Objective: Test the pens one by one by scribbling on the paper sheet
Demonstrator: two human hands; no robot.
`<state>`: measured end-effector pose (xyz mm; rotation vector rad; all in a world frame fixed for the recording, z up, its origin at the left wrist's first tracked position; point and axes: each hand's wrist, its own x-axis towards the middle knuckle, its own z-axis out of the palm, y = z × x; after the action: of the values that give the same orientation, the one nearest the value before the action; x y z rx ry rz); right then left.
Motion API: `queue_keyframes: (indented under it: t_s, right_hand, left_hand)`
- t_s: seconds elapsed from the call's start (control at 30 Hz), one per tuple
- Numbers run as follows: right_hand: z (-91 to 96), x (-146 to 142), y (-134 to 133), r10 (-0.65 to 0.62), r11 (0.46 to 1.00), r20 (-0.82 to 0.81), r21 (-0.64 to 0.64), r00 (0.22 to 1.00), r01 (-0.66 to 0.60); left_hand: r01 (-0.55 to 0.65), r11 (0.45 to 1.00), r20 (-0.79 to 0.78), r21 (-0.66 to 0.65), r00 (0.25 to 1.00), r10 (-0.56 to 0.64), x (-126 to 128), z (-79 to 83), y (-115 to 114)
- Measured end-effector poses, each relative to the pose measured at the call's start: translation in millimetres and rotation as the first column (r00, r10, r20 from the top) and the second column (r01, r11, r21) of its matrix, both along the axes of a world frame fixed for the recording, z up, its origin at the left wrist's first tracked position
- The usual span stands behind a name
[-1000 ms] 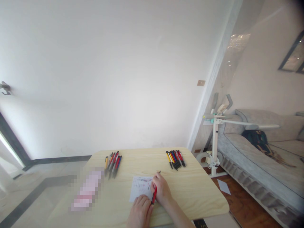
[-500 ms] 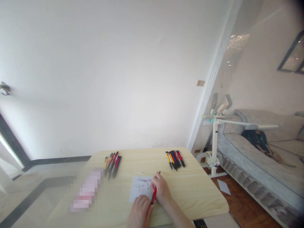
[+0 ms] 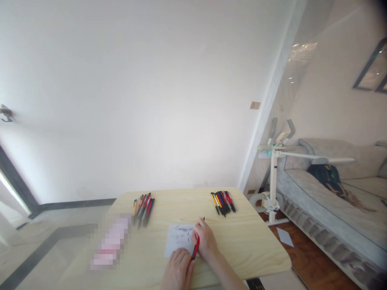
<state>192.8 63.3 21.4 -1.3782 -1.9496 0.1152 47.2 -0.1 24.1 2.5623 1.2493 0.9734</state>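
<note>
My right hand [image 3: 205, 241] is closed around a red and black pen [image 3: 196, 245] over the right side of a small white sheet of paper [image 3: 175, 237]. One dark end of the pen sticks out beyond my fingers, and the other points down toward my left hand. My left hand [image 3: 178, 268] lies over the paper's near edge, fingers close together and slightly bent. Its fingertips are right by the pen's near end; whether they touch it I cannot tell. Pinkish and dark scribbles mark the sheet.
Several pens [image 3: 223, 203] lie bunched at the table's far right, and another bunch of pens [image 3: 143, 209] at the far left. A blurred pink patch [image 3: 110, 243] covers the left side of the wooden table [image 3: 242, 249]. A white wall [image 3: 169, 100] stands behind.
Almost nothing differs. Both hands, the pen and the paper stay where they were, with only a very slight shift of the view.
</note>
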Motion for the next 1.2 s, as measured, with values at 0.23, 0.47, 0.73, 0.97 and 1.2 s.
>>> queue_keyframes:
  t_s: [0.23,0.47,0.73,0.97,1.2]
  right_hand:
    - [1.1,0.0,-0.2,0.008,1.000,0.003,-0.008,1.000,-0.008]
    - [0.2,0.1,-0.3,0.009,1.000,0.005,-0.006,1.000,-0.009]
    - [-1.8,-0.1,-1.5,0.014,1.000,0.005,-0.007,1.000,-0.014]
    - [0.6,-0.1,-0.4,0.054,0.996,-0.058,0.068,0.997,-0.050]
    - [0.1,10.9,-12.9,0.130,0.984,-0.052,0.133,0.990,-0.122]
  left_hand:
    - [0.014,0.998,-0.010,-0.058,1.000,-0.015,-1.2,2.6,-1.0]
    - [0.016,0.999,0.004,-0.046,1.000,-0.016,-0.6,5.5,-1.6]
    - [-0.031,0.998,0.074,-0.057,0.997,0.035,-0.2,2.4,0.8]
    - [-0.082,0.997,0.121,0.004,0.989,0.081,-1.1,3.2,2.8]
    - [-0.159,0.984,0.165,0.086,0.976,0.143,-4.9,-6.7,9.1]
